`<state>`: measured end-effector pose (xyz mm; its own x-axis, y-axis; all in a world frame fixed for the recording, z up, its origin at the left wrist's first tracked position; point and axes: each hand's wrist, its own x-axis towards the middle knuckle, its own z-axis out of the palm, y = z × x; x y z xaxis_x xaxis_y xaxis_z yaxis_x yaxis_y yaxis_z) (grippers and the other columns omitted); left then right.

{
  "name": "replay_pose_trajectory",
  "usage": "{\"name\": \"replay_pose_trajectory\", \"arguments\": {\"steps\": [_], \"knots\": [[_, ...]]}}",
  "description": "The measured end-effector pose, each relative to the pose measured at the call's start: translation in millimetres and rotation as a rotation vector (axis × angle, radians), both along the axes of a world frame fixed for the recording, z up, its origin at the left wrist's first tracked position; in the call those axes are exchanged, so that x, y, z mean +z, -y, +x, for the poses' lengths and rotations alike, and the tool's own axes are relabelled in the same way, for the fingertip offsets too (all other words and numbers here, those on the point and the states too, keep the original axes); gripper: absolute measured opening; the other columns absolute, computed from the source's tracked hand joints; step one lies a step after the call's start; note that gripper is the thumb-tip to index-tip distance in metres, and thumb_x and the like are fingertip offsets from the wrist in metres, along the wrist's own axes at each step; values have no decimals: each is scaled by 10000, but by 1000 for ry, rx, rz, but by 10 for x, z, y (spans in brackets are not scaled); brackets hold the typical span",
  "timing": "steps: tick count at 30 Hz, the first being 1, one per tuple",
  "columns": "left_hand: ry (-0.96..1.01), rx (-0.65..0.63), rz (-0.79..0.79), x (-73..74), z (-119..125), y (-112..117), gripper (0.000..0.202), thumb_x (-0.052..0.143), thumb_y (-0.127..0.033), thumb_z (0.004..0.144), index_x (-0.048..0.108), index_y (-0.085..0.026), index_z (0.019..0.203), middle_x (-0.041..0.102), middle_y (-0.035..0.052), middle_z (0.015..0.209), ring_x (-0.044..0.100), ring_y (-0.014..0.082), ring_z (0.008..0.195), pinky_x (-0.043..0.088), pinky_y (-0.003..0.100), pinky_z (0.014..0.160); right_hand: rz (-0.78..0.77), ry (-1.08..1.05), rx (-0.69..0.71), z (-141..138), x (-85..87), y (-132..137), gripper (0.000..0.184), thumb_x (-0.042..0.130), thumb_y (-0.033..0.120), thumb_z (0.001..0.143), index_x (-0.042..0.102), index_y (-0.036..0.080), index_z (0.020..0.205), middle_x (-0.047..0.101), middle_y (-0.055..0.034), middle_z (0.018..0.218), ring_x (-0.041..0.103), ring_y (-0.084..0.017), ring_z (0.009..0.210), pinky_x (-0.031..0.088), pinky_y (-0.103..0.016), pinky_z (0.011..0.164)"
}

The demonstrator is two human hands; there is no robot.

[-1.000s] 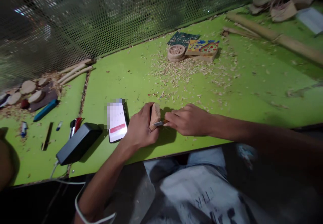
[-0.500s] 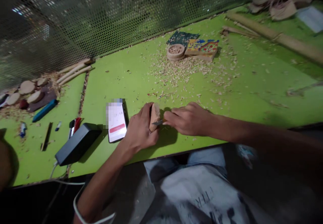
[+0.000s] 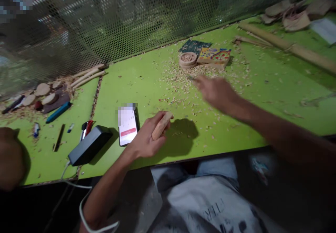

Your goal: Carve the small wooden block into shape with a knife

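My left hand [image 3: 151, 135] is closed around a pale piece of wood [image 3: 161, 125], held just above the green table [image 3: 126, 93] near its front edge. Farther out, my right hand [image 3: 214, 91] is closed over the scattered wood shavings [image 3: 178, 77]. A small carving knife [image 3: 192, 78] pokes from its fingers, blurred by motion, with the blade toward the shavings. Beyond it lie a round carved wooden dish [image 3: 188, 59] and a painted wooden block [image 3: 214, 56].
Left of my left hand lie a lit phone [image 3: 127, 125] and a black power bank [image 3: 90, 145] with a white cable. Wood discs [image 3: 43, 89], a blue marker-like stick [image 3: 58, 112] and thin sticks lie farther left. A bamboo pole [image 3: 296, 49] crosses the right side; a mesh screen [image 3: 147, 19] borders the back.
My right hand has moved away from the wood, forward to the shavings, carrying the knife. My left hand has turned the wood piece. The view has shifted slightly.
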<state>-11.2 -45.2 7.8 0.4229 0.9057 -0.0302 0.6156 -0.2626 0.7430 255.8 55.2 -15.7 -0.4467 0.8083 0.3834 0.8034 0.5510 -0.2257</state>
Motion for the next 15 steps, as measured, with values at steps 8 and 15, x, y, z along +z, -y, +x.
{"name": "replay_pose_trajectory", "arguments": {"steps": [8,15], "knots": [[-192,174,156,-98,-16,-34,582,554,-300,736,510,-150,1296,675,96,1016,599,240,779,474,404,708,-12,70,277,-150,-115,208,491,268,450,1136,648,142,1108,690,-35,703,499,-145,537,199,-298,563],[-321,202,203,-131,60,-17,610,563,-408,820,438,-139,1353,688,158,1113,674,306,862,537,456,743,81,105,492,-379,-120,569,493,246,424,1158,648,171,1026,715,-22,721,517,-120,528,154,-338,572]]}}
